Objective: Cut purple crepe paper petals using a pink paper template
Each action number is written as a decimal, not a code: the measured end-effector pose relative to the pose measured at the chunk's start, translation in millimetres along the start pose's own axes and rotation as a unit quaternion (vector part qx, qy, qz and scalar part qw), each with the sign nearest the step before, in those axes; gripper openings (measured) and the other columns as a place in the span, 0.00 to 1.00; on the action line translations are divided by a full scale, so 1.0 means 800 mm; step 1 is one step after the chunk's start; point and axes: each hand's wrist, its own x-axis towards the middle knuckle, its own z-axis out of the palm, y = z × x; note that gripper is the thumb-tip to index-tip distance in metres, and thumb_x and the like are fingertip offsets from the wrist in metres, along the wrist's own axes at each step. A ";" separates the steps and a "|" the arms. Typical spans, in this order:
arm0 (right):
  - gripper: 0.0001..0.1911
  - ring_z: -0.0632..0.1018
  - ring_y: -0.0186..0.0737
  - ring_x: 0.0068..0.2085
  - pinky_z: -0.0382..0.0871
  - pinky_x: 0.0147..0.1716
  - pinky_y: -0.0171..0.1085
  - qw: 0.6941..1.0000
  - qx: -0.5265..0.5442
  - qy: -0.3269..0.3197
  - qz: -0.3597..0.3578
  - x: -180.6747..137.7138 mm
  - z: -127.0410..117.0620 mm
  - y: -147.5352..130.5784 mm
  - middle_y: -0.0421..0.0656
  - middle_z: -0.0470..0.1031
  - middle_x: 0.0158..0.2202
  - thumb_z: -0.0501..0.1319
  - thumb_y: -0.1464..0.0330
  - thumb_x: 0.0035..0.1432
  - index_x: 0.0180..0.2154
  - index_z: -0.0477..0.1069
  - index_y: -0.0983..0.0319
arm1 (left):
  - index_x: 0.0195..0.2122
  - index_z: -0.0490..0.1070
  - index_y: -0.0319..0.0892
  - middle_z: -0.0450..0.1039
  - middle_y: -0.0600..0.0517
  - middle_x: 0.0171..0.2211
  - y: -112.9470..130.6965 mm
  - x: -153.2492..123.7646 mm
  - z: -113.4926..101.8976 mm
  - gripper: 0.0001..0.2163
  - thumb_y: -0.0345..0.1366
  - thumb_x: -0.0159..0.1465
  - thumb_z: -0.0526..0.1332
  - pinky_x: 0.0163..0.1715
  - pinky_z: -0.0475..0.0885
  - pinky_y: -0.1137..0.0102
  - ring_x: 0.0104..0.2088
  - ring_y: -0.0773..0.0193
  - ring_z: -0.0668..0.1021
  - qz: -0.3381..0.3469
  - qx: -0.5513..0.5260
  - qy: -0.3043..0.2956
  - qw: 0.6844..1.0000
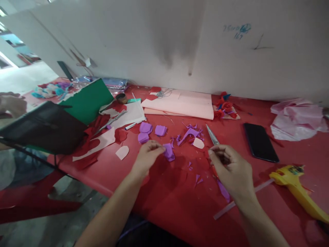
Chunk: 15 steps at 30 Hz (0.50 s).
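My left hand (147, 156) pinches a small purple paper piece (169, 152) just above the red table (167, 195). My right hand (230, 168) is closed around the handles of the scissors (212, 135), whose blades point up and away to the left. Under my right wrist a strip of purple paper (224, 190) shows. Three cut purple petals (149, 131) lie ahead of my left hand, and a heap of purple scraps (189, 133) lies beside the scissor blades. A pale petal template (198, 143) rests near the blades.
A black phone (260, 141) lies to the right, with a yellow glue gun (299, 188) and a glue stick (241, 200) nearer. Pink paper sheets (180, 104), red paper flowers (224, 105), green card (88, 101), red and cream cut-outs (102, 137) and a pink bag (298, 118) crowd the back. Another person's hand (11, 104) shows far left.
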 end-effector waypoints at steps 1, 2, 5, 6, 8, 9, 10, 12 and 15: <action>0.09 0.77 0.40 0.29 0.68 0.32 0.38 0.999 -0.042 0.011 -0.010 0.001 -0.002 0.001 0.41 0.76 0.28 0.60 0.60 0.56 0.35 0.70 0.57 | 0.22 0.73 0.42 0.71 0.52 0.29 -0.011 -0.003 0.005 0.04 0.35 0.52 0.64 0.42 0.65 0.65 0.36 0.61 0.72 0.021 0.073 -0.004 0.997; 0.08 0.77 0.40 0.30 0.68 0.32 0.38 0.997 -0.079 0.019 -0.016 0.003 -0.004 0.002 0.41 0.76 0.29 0.59 0.60 0.56 0.35 0.70 0.57 | 0.21 0.73 0.42 0.71 0.50 0.30 -0.019 -0.006 0.010 0.05 0.34 0.52 0.64 0.43 0.64 0.63 0.38 0.59 0.72 0.049 0.149 -0.001 0.988; 0.07 0.78 0.41 0.30 0.66 0.30 0.37 0.984 -0.178 -0.005 -0.011 0.010 -0.012 0.007 0.40 0.78 0.30 0.57 0.61 0.57 0.35 0.70 0.56 | 0.22 0.73 0.42 0.71 0.48 0.32 -0.029 -0.009 0.015 0.04 0.33 0.53 0.63 0.45 0.64 0.60 0.40 0.54 0.70 0.117 0.329 0.006 0.937; 0.07 0.78 0.42 0.31 0.65 0.29 0.37 0.977 -0.212 -0.025 -0.001 0.013 -0.015 0.009 0.40 0.78 0.30 0.57 0.62 0.57 0.34 0.70 0.56 | 0.24 0.73 0.42 0.71 0.47 0.32 -0.027 -0.009 0.014 0.02 0.33 0.53 0.63 0.44 0.64 0.59 0.40 0.54 0.70 0.129 0.358 0.008 0.925; 0.05 0.78 0.44 0.33 0.64 0.28 0.37 0.958 -0.278 -0.067 0.015 0.017 -0.023 0.014 0.41 0.78 0.32 0.57 0.63 0.58 0.34 0.70 0.56 | 0.31 0.74 0.42 0.71 0.47 0.35 -0.017 -0.006 0.013 0.03 0.33 0.55 0.62 0.44 0.66 0.59 0.41 0.53 0.71 0.155 0.375 0.015 0.914; 0.05 0.78 0.45 0.35 0.64 0.29 0.37 0.948 -0.307 -0.086 0.018 0.019 -0.026 0.017 0.42 0.78 0.34 0.57 0.63 0.57 0.34 0.69 0.56 | 0.36 0.74 0.43 0.72 0.46 0.38 -0.011 -0.004 0.014 0.06 0.33 0.57 0.61 0.46 0.66 0.60 0.43 0.53 0.71 0.175 0.373 0.012 0.911; 0.05 0.78 0.46 0.37 0.64 0.30 0.38 0.938 -0.332 -0.103 0.018 0.021 -0.030 0.020 0.44 0.78 0.36 0.58 0.64 0.57 0.35 0.69 0.57 | 0.40 0.73 0.43 0.72 0.45 0.42 -0.003 -0.001 0.017 0.08 0.32 0.59 0.59 0.47 0.66 0.60 0.45 0.54 0.72 0.195 0.373 -0.001 0.907; 0.07 0.77 0.49 0.41 0.65 0.33 0.40 0.921 -0.370 -0.124 0.011 0.023 -0.037 0.026 0.47 0.76 0.39 0.59 0.64 0.57 0.37 0.69 0.58 | 0.46 0.71 0.45 0.71 0.44 0.47 0.012 0.008 0.031 0.12 0.31 0.61 0.57 0.49 0.65 0.60 0.49 0.53 0.72 0.209 0.389 -0.045 0.896; 0.11 0.76 0.52 0.44 0.64 0.35 0.40 0.906 -0.398 -0.142 0.003 0.024 -0.043 0.035 0.49 0.74 0.42 0.61 0.65 0.56 0.41 0.69 0.59 | 0.52 0.69 0.45 0.70 0.40 0.49 0.026 0.030 0.063 0.21 0.32 0.56 0.64 0.46 0.67 0.59 0.47 0.48 0.75 0.152 0.419 -0.096 0.890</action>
